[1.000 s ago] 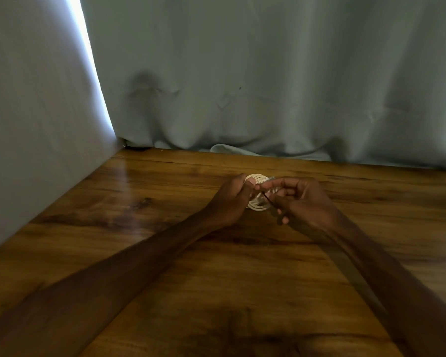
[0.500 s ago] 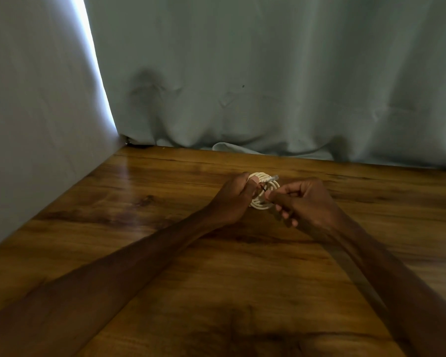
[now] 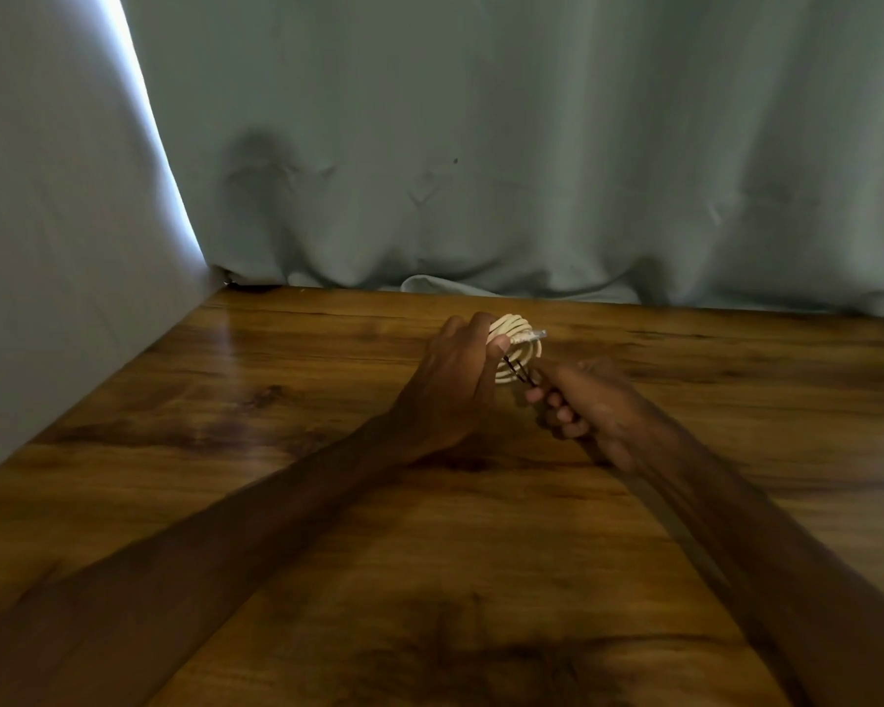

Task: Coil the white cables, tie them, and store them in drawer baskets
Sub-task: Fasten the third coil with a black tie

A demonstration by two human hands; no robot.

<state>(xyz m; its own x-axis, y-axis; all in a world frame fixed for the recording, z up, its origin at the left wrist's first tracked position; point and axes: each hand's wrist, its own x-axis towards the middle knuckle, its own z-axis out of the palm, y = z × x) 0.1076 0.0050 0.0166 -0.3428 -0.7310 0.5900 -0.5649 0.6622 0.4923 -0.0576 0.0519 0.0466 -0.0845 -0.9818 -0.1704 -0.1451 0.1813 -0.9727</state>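
Observation:
A small coil of white cable [image 3: 519,344] is held upright just above the wooden table [image 3: 287,400], its clear plug end [image 3: 532,335] sticking out to the right. My left hand [image 3: 455,380] grips the coil's left side with thumb and fingers. A thin black tie [image 3: 519,372] runs from the coil down to the right. My right hand [image 3: 583,405], blurred, pinches the tie's end a little right of and below the coil.
A grey-green curtain [image 3: 532,170] hangs along the table's back edge, its hem lying on the wood. A pale wall [image 3: 47,247] bounds the table on the left, with a bright gap of light beside it. No drawer baskets are in view.
My right hand has pulled away from the coil, down and to the right, drawing the black tie out. My left hand keeps holding the coil, which now shows more fully.

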